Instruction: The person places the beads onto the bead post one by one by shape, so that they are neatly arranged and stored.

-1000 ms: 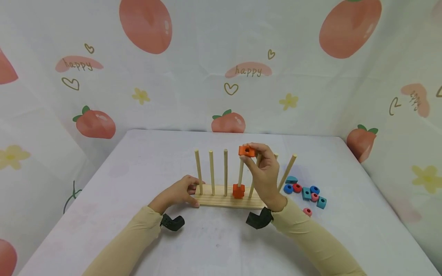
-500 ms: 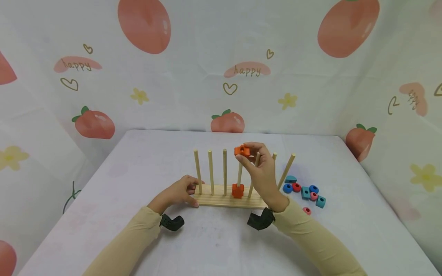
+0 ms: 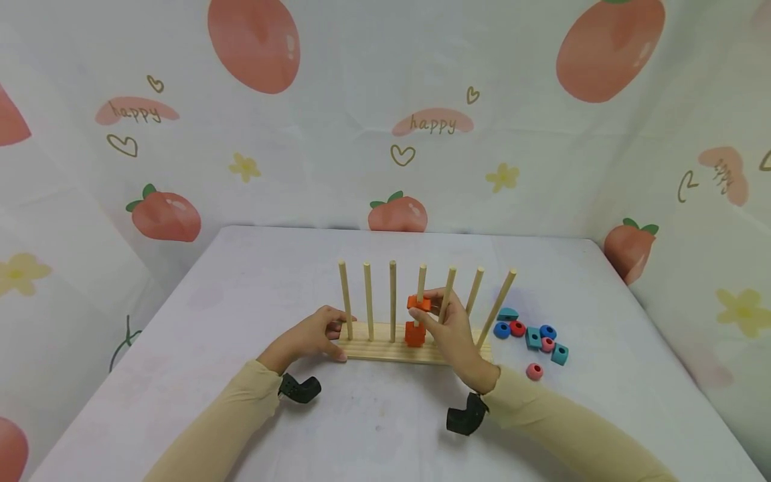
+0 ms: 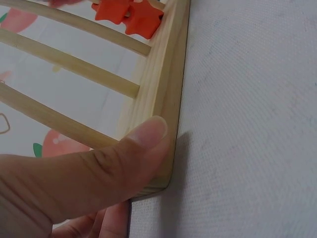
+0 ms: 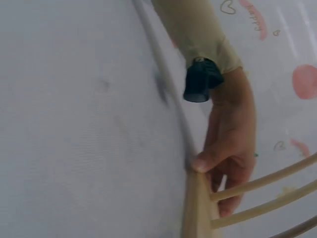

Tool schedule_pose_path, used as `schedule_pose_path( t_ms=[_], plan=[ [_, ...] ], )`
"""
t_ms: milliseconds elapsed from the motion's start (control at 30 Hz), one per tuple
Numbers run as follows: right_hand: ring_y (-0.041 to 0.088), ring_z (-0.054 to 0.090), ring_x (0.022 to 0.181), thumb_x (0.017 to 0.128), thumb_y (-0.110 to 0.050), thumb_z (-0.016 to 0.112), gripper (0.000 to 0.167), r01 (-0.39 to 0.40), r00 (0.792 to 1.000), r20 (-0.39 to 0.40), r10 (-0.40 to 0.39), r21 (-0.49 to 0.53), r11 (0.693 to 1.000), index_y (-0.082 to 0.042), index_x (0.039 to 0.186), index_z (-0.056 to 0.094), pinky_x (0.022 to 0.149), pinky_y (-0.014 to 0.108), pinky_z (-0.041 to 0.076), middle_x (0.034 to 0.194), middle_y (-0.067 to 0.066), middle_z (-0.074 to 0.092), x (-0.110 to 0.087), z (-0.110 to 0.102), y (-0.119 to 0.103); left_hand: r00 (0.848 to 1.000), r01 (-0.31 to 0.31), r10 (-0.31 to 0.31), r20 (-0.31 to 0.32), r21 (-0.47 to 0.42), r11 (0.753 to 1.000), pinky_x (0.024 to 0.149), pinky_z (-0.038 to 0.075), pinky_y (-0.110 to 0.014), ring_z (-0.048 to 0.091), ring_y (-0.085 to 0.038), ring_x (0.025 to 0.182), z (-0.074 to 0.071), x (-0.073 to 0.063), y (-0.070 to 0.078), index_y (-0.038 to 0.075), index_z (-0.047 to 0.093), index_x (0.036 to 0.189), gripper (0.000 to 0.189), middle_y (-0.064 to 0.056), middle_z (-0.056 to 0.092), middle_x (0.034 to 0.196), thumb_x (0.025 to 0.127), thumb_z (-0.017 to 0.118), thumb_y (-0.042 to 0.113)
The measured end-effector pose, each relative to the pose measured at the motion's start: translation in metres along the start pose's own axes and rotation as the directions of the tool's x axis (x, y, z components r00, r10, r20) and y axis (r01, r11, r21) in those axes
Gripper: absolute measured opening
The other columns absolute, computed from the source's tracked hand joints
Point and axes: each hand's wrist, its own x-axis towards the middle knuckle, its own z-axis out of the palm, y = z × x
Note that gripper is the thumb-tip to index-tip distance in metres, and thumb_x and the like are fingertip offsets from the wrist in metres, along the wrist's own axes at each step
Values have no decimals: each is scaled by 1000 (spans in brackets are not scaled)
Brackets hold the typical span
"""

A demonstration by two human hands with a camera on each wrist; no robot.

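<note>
A wooden base (image 3: pixel 385 351) with several upright pegs stands mid-table in the head view. My left hand (image 3: pixel 313 335) grips its left end, the thumb (image 4: pixel 143 134) on the front side and the other fingers mostly hidden behind. My right hand (image 3: pixel 454 331) pinches an orange star-shaped block (image 3: pixel 418 304) between thumb and fingers, partway down the fourth peg from the left, whose tip (image 3: pixel 422 273) shows above it. An orange block (image 3: pixel 415 335) sits at the foot of that same peg, and its star outline (image 4: pixel 144 20) shows in the left wrist view. The held block is slightly above it.
Right of the base lie several loose beads: a teal half-round (image 3: pixel 508 314), blue rings (image 3: pixel 502 330), a red ring (image 3: pixel 517 329), teal cubes (image 3: pixel 560 354) and pink balls (image 3: pixel 535 371). The bare pegs (image 3: pixel 393 301) on both sides of the right hand rise tall.
My right hand has moved left and then down, bringing the orange star-shaped block from above the fourth peg to partway down it. The left hand has stayed on the base's end.
</note>
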Motion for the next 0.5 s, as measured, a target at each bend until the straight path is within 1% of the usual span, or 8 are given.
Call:
schedule_pose_path(
  t_ms=[33, 100, 200, 267, 367, 500],
  plan=[
    [9, 61, 95, 87, -2, 69, 30, -19, 1000, 3, 19, -5, 1000, 2, 111, 52, 86, 21, 51, 109, 17, 63, -2, 0, 4, 1000, -6, 6, 4, -2, 1000, 90, 56, -30, 57, -38, 118, 0, 0, 0, -11, 52, 129, 70, -26, 34, 126, 65, 79, -16],
    [9, 61, 95, 87, -2, 69, 30, -62, 998, 6, 63, -26, 998, 2, 111, 52, 85, 21, 50, 108, 16, 64, -5, 1, 11, 1000, -14, 14, 8, -2, 1000, 90, 56, -30, 57, -38, 118, 0, 0, 0, -12, 52, 129, 70, -26, 34, 126, 65, 79, -17],
    [10, 60, 93, 86, 0, 69, 29, -118, 993, 10, 118, -50, 992, 2, 110, 53, 83, 21, 49, 102, 12, 65, -7, 2, 19, 1000, -9, 9, -3, 11, 1000, 91, 55, -31, 56, -37, 118, 1, -1, 1, -10, 53, 129, 70, -25, 35, 125, 64, 79, -17],
    [11, 59, 92, 86, 0, 69, 28, -146, 989, 16, 147, -57, 988, 2, 110, 53, 79, 19, 49, 98, 8, 64, -8, 3, 23, 1000, -2, 3, -16, 24, 1000, 92, 55, -32, 56, -36, 118, 1, -1, 1, -9, 54, 129, 70, -24, 37, 124, 64, 80, -16],
    [12, 59, 91, 86, 1, 69, 28, -154, 988, 24, 155, -54, 987, 3, 110, 53, 77, 18, 50, 96, 7, 63, -8, 2, 27, 1000, 2, -1, -24, 37, 999, 93, 54, -32, 55, -36, 119, 1, -1, 1, -8, 54, 129, 70, -23, 38, 123, 64, 80, -16],
    [11, 59, 90, 85, 1, 70, 28, -154, 987, 26, 156, -53, 987, 2, 109, 54, 76, 18, 50, 98, 8, 65, -8, 2, 31, 1000, 2, -2, -12, 15, 1000, 92, 55, -32, 55, -38, 121, 1, -1, 1, -9, 52, 130, 71, -24, 36, 124, 65, 79, -16]
  ],
)
